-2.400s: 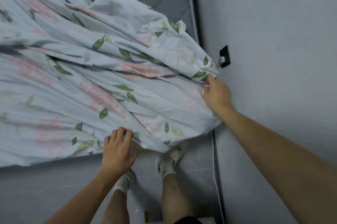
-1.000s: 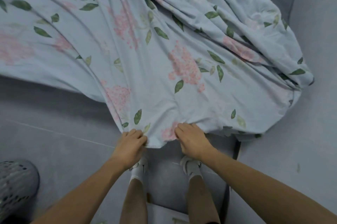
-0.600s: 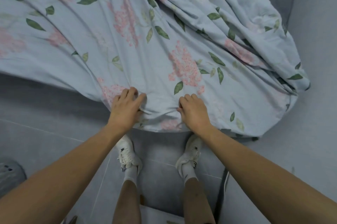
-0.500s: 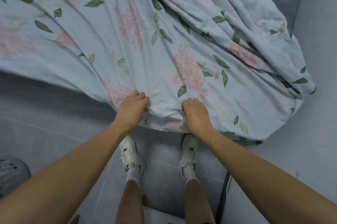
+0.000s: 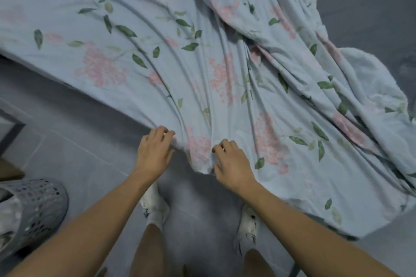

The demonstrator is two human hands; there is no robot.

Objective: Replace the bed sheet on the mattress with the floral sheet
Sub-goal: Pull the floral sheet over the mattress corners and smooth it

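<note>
1. Pale blue cotton printed with pink blossoms and green leaves, the floral sheet lies rumpled over the bed, its near edge hanging toward the grey floor.
2. Perforated grey basket stands at lower left.
3. Right hand pinches the sheet's hanging edge with curled fingers.
4. Left hand sits just beside that fold, fingers loosely bent, touching the cloth.
</note>
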